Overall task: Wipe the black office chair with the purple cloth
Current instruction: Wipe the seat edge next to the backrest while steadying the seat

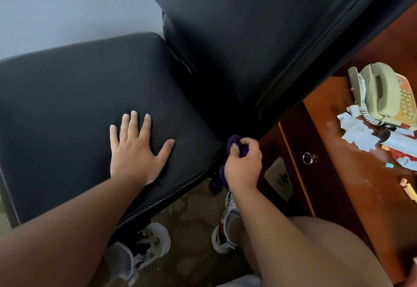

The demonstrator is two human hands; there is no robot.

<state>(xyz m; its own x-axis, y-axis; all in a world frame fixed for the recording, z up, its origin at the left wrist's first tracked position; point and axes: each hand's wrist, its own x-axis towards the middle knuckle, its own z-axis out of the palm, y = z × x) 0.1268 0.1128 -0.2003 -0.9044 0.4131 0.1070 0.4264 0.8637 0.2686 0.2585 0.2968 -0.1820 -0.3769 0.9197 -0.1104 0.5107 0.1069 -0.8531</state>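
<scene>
Left hand [135, 151] flat, open on chair [67, 97] seat; right hand [242, 162] fisted on soft, light cloth [233, 143] at seat's corner, best gripped bunched.

Black chair [79, 88], purple cloth [233, 142], beige phone [381, 90], reddish-brown desk [327, 151].

Soft, even daylight, brightest on the pale wall [67, 4] at upper left. The chair [67, 97] reads very dark with faint sheen along its seams. Wide-angle bending curves the frame edges; the forearms at bottom are slightly soft.
</scene>
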